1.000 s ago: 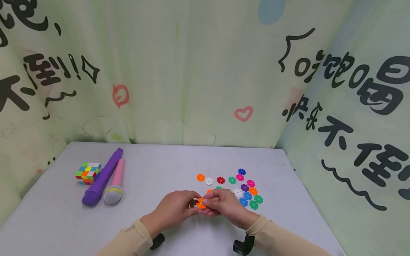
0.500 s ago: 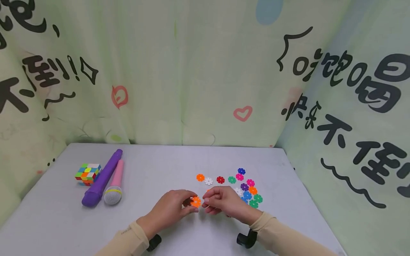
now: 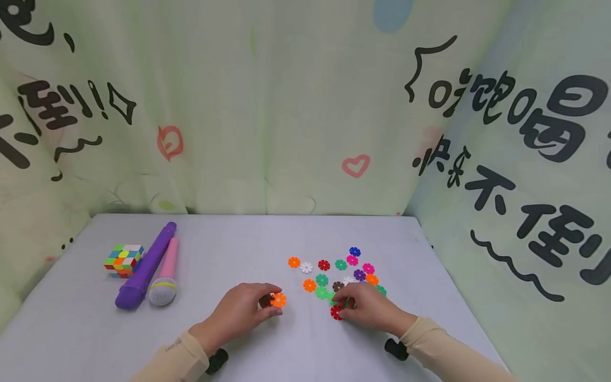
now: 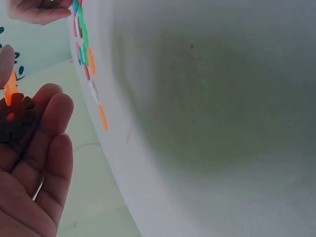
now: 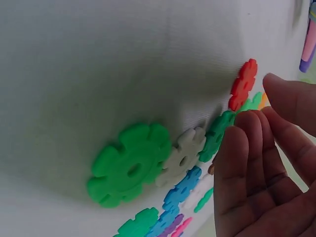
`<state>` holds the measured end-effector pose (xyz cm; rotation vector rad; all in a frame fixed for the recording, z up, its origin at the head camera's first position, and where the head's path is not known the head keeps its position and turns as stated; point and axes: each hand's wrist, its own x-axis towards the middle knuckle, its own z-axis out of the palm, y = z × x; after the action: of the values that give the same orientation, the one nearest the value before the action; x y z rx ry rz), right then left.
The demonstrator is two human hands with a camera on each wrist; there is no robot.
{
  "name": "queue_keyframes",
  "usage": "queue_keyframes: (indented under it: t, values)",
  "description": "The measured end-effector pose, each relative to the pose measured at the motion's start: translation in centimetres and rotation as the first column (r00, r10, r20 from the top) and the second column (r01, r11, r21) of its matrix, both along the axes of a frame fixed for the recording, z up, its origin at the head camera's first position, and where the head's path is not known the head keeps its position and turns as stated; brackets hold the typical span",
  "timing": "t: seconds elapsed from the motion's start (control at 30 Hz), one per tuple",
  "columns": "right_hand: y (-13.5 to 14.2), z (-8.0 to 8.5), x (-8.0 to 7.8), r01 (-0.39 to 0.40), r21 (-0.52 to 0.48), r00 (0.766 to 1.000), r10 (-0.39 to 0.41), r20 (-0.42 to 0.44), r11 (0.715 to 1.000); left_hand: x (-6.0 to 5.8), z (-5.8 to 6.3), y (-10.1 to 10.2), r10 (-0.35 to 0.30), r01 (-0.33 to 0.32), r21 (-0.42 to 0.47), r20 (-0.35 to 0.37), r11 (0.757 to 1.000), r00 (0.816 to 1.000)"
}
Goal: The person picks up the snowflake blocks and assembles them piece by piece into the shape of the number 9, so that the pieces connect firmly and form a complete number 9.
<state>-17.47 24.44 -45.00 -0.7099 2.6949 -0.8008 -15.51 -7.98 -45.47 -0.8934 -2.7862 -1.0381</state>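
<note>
A person in beige sleeves (image 3: 453, 349) works over a pale worktop (image 3: 229, 249), the left hand (image 3: 241, 310) clamped on an orange piece (image 3: 279, 300) and a brown piece (image 4: 19, 118), two notched plastic flowers that cross each other in its grip; whether they are fully locked is hard to tell. Nearer the worktop's right edge, the right hand (image 3: 369, 306) hangs low over the scattered pieces (image 3: 322, 279), its grip apart, thumb clear of the fingertips and nothing seen held in it. A red piece (image 3: 335, 313) lies just beside those fingertips; contact is unclear. The step in hand looks to be choosing another flower for the held pair, and the next move would call for a pinch on one rim, without dragging its neighbours, and a lift toward the left hand. Beyond, the spread fans toward the far edge, a dark blue piece (image 3: 355, 251) farthest back. Toward the far left corner, a purple microphone (image 3: 147, 265) and a pink microphone (image 3: 168, 268) lie beside a puzzle cube (image 3: 125, 260); behind the far edge hangs a printed curtain (image 3: 286, 106).
</note>
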Motion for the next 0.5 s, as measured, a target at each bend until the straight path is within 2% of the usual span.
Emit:
queue_keyframes:
  t: [0.2,0.5]
  values:
    - [-0.04,-0.58,-0.06,-0.051,0.107,0.993,0.061,-0.099,0.993,0.01,-0.05,-0.12,-0.013,0.013,0.014,0.019,1.0,1.0]
    - [-0.2,-0.54,-0.02,-0.087,0.176,0.983,0.113,-0.146,0.981,-0.01,0.11,-0.1,-0.018,0.018,0.004,0.036,1.0,0.999]
